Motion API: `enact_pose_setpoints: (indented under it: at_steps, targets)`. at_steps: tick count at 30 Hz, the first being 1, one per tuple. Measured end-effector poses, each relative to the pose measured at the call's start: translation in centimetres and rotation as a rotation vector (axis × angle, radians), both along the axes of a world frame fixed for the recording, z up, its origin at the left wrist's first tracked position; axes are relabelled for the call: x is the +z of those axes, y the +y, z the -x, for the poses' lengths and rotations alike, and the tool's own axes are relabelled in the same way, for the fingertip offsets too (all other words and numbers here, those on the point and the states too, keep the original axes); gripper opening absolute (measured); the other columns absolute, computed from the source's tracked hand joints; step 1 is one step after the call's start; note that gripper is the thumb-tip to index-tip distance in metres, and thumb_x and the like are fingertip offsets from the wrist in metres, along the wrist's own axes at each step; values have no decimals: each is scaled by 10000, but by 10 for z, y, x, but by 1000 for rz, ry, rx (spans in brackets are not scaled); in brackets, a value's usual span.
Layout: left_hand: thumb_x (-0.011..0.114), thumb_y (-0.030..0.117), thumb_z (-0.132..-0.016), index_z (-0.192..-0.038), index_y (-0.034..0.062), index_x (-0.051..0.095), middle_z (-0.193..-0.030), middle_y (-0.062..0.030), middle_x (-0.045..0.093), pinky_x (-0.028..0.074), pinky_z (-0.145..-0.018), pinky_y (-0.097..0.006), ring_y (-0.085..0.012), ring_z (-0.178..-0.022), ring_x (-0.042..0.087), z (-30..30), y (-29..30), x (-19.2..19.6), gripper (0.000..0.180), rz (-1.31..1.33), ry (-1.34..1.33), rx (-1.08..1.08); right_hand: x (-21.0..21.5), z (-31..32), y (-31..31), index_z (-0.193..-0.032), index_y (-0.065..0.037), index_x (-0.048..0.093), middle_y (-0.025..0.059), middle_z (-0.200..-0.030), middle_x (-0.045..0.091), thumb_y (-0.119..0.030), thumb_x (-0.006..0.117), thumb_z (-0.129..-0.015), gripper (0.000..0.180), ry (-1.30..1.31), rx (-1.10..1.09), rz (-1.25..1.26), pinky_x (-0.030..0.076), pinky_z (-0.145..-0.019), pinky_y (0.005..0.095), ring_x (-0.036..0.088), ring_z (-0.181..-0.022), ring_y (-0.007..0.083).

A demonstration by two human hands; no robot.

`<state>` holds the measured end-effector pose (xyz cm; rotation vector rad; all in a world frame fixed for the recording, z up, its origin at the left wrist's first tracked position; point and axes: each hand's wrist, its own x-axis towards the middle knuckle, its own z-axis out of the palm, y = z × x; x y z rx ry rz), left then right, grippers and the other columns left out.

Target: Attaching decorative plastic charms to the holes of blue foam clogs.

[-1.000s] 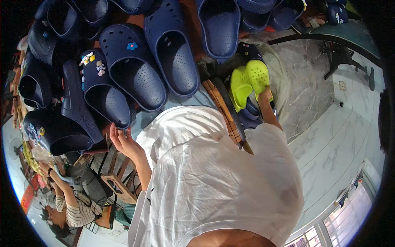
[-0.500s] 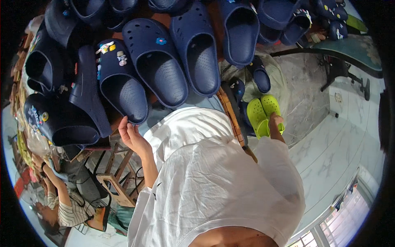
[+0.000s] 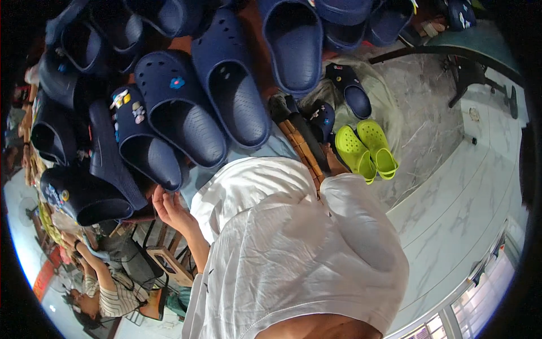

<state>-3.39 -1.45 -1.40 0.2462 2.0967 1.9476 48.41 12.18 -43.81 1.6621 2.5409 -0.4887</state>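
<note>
At the table's near edge my left hand [image 3: 171, 208] is lightly bent, fingers a little apart, its fingertips at the heel of a navy clog [image 3: 149, 155] with small figure charms. It does not grip the clog. To its right lie a navy clog with a blue flower charm [image 3: 189, 121] and a plain navy clog [image 3: 237, 101]. My right hand [image 3: 334, 161] reaches down beside a bamboo-slatted edge [image 3: 302, 146]; its fingers are in shadow and mostly hidden. Right of it, apart from the hand, stands a pair of lime-green clogs [image 3: 367, 150].
More navy clogs [image 3: 292, 48] crowd the table. Behind the green pair, two charm-decorated navy clogs [image 3: 355, 99] rest on clear plastic wrapping. At lower left another person in a striped shirt [image 3: 121, 294] reaches toward a cluttered surface, near a wooden stool [image 3: 169, 264].
My right hand has left the green clogs and moved left to the bamboo-slatted edge. The green pair now stands by itself. My left hand stays at the charm clog's heel while the view shifts.
</note>
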Motion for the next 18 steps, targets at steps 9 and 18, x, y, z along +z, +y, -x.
enact_pose_setpoints:
  at_steps: [9, 18]
  targets:
    - [508, 157, -969, -1193, 58, 577, -1116, -7, 565, 500, -817, -297, -89, -972, 549, -4, 1, 5, 254, 129, 27, 16, -28, 76, 65, -991, -107, 661, 77, -1083, 613, -213, 577, -879, 176, -200, -220, 144, 546, -767, 372, 653, -917, 247]
    - [510, 124, -974, -1239, 42, 551, -1077, -61, 624, 517, -810, -296, -137, -931, 604, -9, 4, 7, 280, 100, 34, 27, -3, 74, 107, -985, -82, 690, 108, -1197, 620, -166, 524, -903, 202, -347, -364, 199, 560, -791, 391, 661, -983, 276]
